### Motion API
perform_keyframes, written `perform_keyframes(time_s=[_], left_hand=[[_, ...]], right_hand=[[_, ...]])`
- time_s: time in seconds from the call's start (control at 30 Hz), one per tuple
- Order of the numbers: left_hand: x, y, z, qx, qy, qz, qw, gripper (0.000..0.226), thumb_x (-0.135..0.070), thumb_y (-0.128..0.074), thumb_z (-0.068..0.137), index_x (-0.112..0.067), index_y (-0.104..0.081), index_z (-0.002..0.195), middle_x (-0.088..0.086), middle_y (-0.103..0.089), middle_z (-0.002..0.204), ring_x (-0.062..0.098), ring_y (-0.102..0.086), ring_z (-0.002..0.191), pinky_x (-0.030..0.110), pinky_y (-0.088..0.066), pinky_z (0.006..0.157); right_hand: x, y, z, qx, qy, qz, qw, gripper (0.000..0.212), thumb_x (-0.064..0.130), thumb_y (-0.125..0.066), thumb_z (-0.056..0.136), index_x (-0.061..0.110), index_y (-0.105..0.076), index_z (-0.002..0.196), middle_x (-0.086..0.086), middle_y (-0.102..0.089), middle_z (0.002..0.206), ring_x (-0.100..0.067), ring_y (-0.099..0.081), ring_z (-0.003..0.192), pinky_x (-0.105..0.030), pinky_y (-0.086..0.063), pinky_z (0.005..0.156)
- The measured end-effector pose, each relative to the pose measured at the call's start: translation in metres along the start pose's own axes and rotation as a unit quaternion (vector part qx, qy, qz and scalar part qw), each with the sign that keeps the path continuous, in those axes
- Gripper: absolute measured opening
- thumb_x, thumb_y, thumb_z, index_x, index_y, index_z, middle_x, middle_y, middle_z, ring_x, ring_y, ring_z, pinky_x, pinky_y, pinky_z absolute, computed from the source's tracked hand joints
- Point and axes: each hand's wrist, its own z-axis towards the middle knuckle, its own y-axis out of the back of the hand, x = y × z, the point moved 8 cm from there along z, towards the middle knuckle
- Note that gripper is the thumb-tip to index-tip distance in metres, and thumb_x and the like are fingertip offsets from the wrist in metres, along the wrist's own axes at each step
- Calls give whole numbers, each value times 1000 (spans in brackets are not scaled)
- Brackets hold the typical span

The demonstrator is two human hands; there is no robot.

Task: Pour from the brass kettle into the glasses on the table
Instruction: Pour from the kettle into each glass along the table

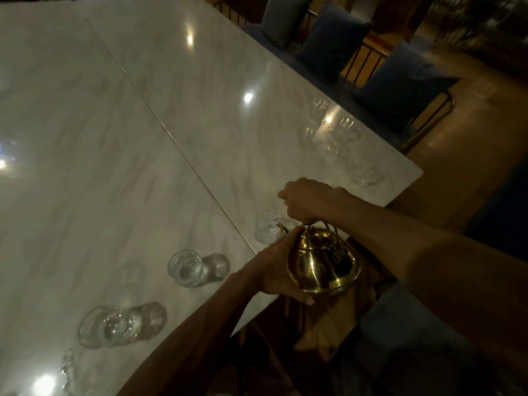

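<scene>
The brass kettle [324,261] hangs at the near edge of the marble table [137,155], tipped with its spout [283,227] over a clear glass [267,227]. My right hand [307,200] grips the kettle's handle from above. My left hand [281,268] is pressed against the kettle's left side and underside. Two more clear glasses stand along the near edge, one [185,267] in the middle and one [104,324] at the lower left. Several glasses [340,132] cluster near the far right corner.
Chairs with blue cushions [400,90] line the table's far side on a wooden floor [471,155]. A brass seam [171,132] runs diagonally across the tabletop. Ceiling lights reflect off the marble. The table's right corner [420,172] lies just beyond my right forearm.
</scene>
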Motion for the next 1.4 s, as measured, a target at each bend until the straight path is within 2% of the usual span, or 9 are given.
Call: perform_keyframes(time_s=[0.1,0.5,0.63,0.9,1.0,1.13,1.2,1.27,1.4], left_hand=[[-1,0,0,2,-1,-2,1000,143,-41,-101,56,-34,-6,163,-8,-31,165,15,-33,151,41,-37,121],[-1,0,-1,7,-5,0,1000,143,-43,-101,55,-35,-6,162,-8,-31,165,16,-33,151,43,-38,121],[2,0,-1,9,-6,0,1000,144,-46,-100,54,-36,-6,162,-8,-32,165,17,-35,151,47,-40,120],[3,0,-1,17,-22,45,999,143,-55,-97,51,-39,-6,161,-7,-32,164,21,-37,150,52,-43,117],[2,-1,0,22,-33,75,996,142,-59,-96,50,-36,-11,161,-6,-34,163,22,-39,148,54,-44,115],[-5,-4,4,31,-53,145,988,146,-63,-95,53,-33,-4,163,-3,-29,166,25,-36,150,54,-35,121],[-11,-4,6,30,-68,177,981,144,-64,-94,55,-30,-4,163,-1,-28,167,24,-34,150,48,-23,125],[-17,-4,10,31,-75,202,976,144,-63,-93,58,-27,-3,164,0,-24,169,25,-31,152,41,-16,121],[-26,-9,25,42,-79,246,965,146,-67,-90,59,-25,1,165,3,-19,170,29,-27,154,50,-18,124]], right_hand=[[1,0,0,0,0,-4,1000,37,21,-48,93,12,-55,128,-11,-57,128,-28,-58,108,-35,-49,80],[2,2,-4,-7,-3,6,1000,38,20,-49,93,12,-55,130,-11,-57,129,-28,-59,108,-37,-51,84],[2,5,-10,-17,-13,23,1000,42,20,-50,95,12,-53,136,-12,-57,132,-28,-60,111,-41,-53,93],[0,8,-33,-50,-35,70,996,46,14,-51,97,15,-50,143,-13,-55,139,-30,-58,118,-40,-51,95],[-4,7,-45,-64,-41,70,995,45,12,-49,98,16,-50,142,-12,-59,134,-30,-60,114,-42,-53,92],[-14,7,-61,-99,-55,95,989,42,14,-46,101,19,-48,143,-12,-65,124,-29,-64,106,-42,-55,88],[-20,7,-70,-123,-63,107,985,45,15,-43,102,21,-44,147,-13,-66,122,-28,-64,106,-42,-55,88],[-28,7,-78,-152,-71,125,978,46,17,-41,104,22,-41,149,-14,-66,123,-29,-64,107,-42,-54,91],[-50,6,-89,-190,-86,164,964,48,21,-40,104,24,-38,151,-15,-67,125,-28,-66,106,-41,-54,92]])
